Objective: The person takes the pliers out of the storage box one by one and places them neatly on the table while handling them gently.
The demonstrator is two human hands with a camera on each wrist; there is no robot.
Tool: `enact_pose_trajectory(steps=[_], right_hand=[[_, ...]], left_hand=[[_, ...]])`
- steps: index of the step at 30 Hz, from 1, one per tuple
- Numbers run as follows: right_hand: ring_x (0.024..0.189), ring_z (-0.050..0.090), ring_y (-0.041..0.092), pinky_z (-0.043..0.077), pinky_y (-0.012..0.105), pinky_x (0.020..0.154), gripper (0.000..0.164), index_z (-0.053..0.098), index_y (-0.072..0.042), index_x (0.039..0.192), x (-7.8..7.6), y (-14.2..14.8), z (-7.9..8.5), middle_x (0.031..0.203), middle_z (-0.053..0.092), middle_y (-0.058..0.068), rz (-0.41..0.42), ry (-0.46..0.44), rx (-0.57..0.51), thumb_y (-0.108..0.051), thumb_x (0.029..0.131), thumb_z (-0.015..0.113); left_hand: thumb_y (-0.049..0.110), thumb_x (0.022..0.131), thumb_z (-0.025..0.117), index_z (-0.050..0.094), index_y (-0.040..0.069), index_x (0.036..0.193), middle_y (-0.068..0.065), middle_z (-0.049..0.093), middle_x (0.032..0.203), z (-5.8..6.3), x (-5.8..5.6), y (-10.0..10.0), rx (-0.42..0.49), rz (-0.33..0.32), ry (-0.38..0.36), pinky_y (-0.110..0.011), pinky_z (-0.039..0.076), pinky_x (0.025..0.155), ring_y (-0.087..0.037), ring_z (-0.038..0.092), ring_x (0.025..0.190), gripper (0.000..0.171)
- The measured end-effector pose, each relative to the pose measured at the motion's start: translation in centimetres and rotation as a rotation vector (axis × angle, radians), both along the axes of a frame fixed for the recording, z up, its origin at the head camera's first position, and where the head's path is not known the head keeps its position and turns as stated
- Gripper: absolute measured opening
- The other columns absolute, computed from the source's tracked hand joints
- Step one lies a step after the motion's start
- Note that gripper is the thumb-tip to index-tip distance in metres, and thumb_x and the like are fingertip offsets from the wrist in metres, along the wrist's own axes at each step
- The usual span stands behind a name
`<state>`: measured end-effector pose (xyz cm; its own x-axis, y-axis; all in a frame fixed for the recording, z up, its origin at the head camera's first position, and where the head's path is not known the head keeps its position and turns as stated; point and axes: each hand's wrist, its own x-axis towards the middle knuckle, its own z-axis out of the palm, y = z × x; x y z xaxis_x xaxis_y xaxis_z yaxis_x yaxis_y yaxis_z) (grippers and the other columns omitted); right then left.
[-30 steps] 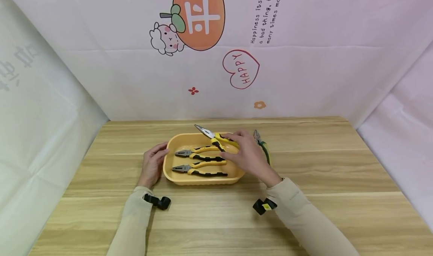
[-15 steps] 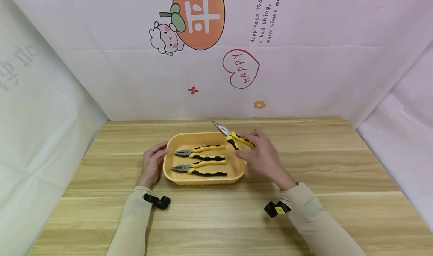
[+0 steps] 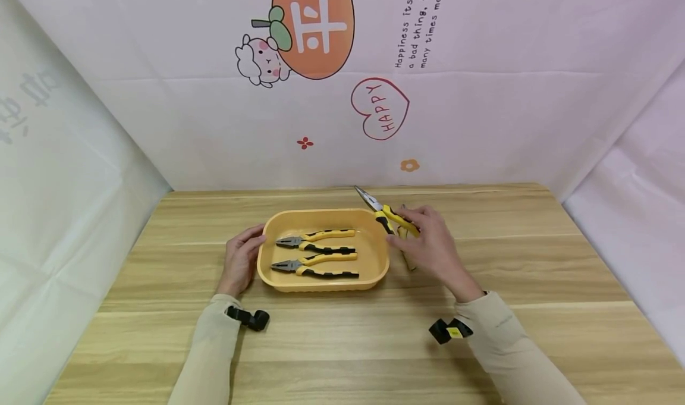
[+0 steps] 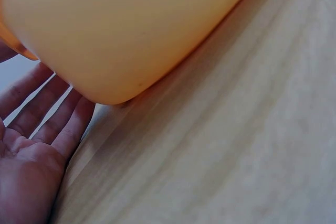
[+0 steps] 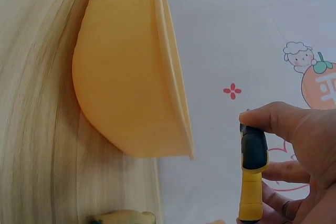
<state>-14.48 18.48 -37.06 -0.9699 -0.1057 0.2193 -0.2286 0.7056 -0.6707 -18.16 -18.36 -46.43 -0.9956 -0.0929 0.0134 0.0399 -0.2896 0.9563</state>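
Note:
My right hand [image 3: 434, 247] grips yellow-and-black long-nose pliers [image 3: 370, 201] by the handles, raised just off the right end of a yellow plastic tray [image 3: 321, 287]. Their slim jaws point up and left. In the right wrist view, thumb and fingers press the handles [image 5: 251, 192] from both sides. My left hand [image 3: 242, 262] holds the tray's left end, thumb over the rim and fingers along the outer wall [image 4: 115, 35]. Two combination pliers lie in the tray, an upper pair [image 3: 291, 242] and a lower pair [image 3: 289, 266], both with jaws to the left.
Another pair of pliers [image 3: 411, 263] lies on the wooden table [image 3: 342, 357] right of the tray, mostly hidden behind my right hand. A white printed cloth [image 3: 214, 137] rises along the table's back edge, with more cloth at both sides.
My right hand has carried the long-nose pliers rightward, from over the tray to beyond its right end. The left hand and tray have stayed in place.

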Motion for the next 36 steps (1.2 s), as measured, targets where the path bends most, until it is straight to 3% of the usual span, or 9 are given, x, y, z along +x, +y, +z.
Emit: enact_pose_trajectory(steps=[9,16,29,36], right_hand=[[0.103,0.053,0.036,0.047,0.047,0.082,0.052,0.065,0.001,0.133,0.0,1.6,-0.3,0.12,0.056,0.025,-0.04,-0.008,0.02,-0.019,0.088,0.081],[0.099,0.052,0.035,0.044,0.043,0.079,0.048,0.066,0.0,0.13,0.2,3.1,-0.5,0.114,0.056,0.023,-0.077,-0.011,0.015,-0.019,0.088,0.081],[0.096,0.05,0.035,0.04,0.038,0.073,0.052,0.063,0.004,0.132,0.5,5.3,-1.1,0.112,0.055,0.024,-0.136,-0.028,0.027,-0.022,0.09,0.079],[0.097,0.049,0.036,0.04,0.038,0.071,0.053,0.063,0.005,0.132,0.4,6.3,-2.0,0.114,0.056,0.027,-0.177,-0.046,0.044,-0.024,0.09,0.078]], left_hand=[[-0.004,0.096,0.06,0.059,-0.017,0.129,-0.001,0.072,0.109,-0.2,-0.2,0.0,-0.001,-0.007,0.005,-0.025,0.058,0.087,-0.014,0.069,0.099,0.035],[-0.004,0.096,0.06,0.06,-0.017,0.129,-0.007,0.071,0.113,-0.1,-0.2,0.1,0.006,0.005,-0.006,-0.025,0.058,0.087,-0.014,0.069,0.099,0.034],[-0.003,0.096,0.061,0.059,-0.017,0.129,-0.001,0.071,0.11,-0.2,-0.2,0.1,-0.015,-0.006,0.013,-0.025,0.058,0.086,-0.013,0.069,0.1,0.036],[-0.002,0.096,0.062,0.068,-0.008,0.124,-0.013,0.069,0.121,-0.2,-0.2,0.0,-0.013,0.006,-0.001,-0.025,0.057,0.088,-0.014,0.068,0.102,0.029]])
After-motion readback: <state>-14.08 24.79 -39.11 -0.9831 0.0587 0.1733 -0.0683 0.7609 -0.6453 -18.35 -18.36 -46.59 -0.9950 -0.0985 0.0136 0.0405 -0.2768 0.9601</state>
